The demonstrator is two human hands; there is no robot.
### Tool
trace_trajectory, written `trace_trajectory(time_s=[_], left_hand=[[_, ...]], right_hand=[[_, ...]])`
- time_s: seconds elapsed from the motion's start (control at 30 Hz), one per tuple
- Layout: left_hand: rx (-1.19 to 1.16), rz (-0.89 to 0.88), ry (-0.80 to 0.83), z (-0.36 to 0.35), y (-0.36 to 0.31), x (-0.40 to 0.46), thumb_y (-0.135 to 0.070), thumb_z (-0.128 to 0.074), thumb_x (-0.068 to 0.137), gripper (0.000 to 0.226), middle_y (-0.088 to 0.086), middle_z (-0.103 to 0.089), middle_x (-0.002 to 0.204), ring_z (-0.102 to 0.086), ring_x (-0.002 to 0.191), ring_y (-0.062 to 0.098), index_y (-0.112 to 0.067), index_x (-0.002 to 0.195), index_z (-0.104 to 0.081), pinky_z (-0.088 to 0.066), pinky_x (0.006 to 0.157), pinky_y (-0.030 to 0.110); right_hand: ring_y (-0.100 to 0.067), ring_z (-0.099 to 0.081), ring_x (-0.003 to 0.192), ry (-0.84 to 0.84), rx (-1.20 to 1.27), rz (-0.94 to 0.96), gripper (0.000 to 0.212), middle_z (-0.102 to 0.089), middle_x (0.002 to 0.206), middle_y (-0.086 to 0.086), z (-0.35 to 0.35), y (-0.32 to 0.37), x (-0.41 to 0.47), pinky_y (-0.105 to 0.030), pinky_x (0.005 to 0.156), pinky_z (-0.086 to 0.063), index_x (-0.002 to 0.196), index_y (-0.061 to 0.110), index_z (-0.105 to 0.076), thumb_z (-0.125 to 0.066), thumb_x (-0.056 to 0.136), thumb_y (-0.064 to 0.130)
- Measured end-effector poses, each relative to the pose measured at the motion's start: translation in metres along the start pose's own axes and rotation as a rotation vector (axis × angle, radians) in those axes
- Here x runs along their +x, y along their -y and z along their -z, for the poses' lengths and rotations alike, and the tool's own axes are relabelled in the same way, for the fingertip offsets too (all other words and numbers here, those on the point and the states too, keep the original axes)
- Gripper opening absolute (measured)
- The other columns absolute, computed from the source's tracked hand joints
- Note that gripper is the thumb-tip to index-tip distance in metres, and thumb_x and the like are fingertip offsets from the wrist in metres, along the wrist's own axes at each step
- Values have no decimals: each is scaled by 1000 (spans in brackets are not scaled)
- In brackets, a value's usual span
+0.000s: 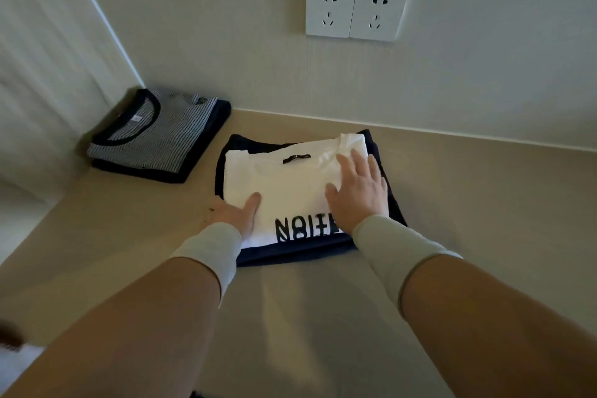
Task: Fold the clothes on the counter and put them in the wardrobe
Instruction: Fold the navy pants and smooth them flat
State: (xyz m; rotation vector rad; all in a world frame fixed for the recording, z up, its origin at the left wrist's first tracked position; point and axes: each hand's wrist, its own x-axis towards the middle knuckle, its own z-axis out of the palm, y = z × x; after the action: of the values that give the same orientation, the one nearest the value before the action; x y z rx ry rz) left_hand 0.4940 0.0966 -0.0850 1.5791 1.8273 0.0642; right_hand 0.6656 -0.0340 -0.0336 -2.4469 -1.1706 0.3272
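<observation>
A folded white T-shirt [290, 184] with black lettering lies on a folded navy garment [290, 254] in the middle of the beige counter [478, 203]. My left hand [231, 213] is at the pile's left edge, thumb on top of the white shirt and fingers hidden under the edge. My right hand [358, 191] lies flat on the shirt's right half with its fingers straight and spread. A second pile sits in the back left corner: a folded striped T-shirt [155, 136] with a dark collar on top of another folded navy garment [216, 116].
The counter meets a wall at the back, where two white sockets [355, 10] are mounted. A pale vertical panel [48, 58] bounds the counter on the left. Bare counter lies in front of and to the right of the piles.
</observation>
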Motion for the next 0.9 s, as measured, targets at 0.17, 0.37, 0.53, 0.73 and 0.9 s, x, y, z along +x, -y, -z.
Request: trace_trajectory(time_s=[0.17, 0.37, 0.53, 0.73, 0.9], left_hand=[[-136, -143, 41, -12, -9, 3, -61, -63, 80, 92, 13, -48, 139, -52, 117, 39, -13, 149, -24, -43, 100, 47], [-139, -284, 194, -55, -63, -18, -48, -68, 82, 84, 11, -48, 138, -50, 119, 36, -13, 146, -26, -41, 104, 47], [-79, -425, 301, -122, -135, -61, -39, -67, 86, 74, 8, -50, 136, -51, 120, 31, -14, 145, -31, -40, 100, 36], [-72, -472, 356, -221, -221, -135, -42, -69, 83, 83, 7, -50, 137, -52, 119, 31, -14, 149, -26, -43, 100, 38], [-90, -465, 369, -284, -273, -185, -41, -69, 83, 80, 7, -52, 134, -53, 116, 31, -13, 146, -29, -43, 94, 35]], right_hand=[[-23, -8, 146, 274, -102, -81, 52, -18, 158, 7, -24, -13, 0, -58, 117, -8, 149, 27, -20, -26, 99, 38], [-23, -10, 147, 200, -147, -254, 53, -20, 157, 5, 4, -71, 6, -60, 117, -2, 151, 29, -19, -19, 98, 38], [-25, -14, 147, 159, -189, -434, 52, -21, 158, 1, 53, -158, 6, -61, 116, 0, 149, 29, -22, -17, 97, 34], [-25, -16, 145, 101, -210, -555, 52, -23, 157, 1, 121, -286, 8, -61, 115, 1, 147, 28, -26, -19, 95, 29], [-24, -16, 144, 65, -209, -578, 52, -27, 153, 3, 161, -370, 9, -62, 116, -2, 147, 28, -25, -18, 95, 27]])
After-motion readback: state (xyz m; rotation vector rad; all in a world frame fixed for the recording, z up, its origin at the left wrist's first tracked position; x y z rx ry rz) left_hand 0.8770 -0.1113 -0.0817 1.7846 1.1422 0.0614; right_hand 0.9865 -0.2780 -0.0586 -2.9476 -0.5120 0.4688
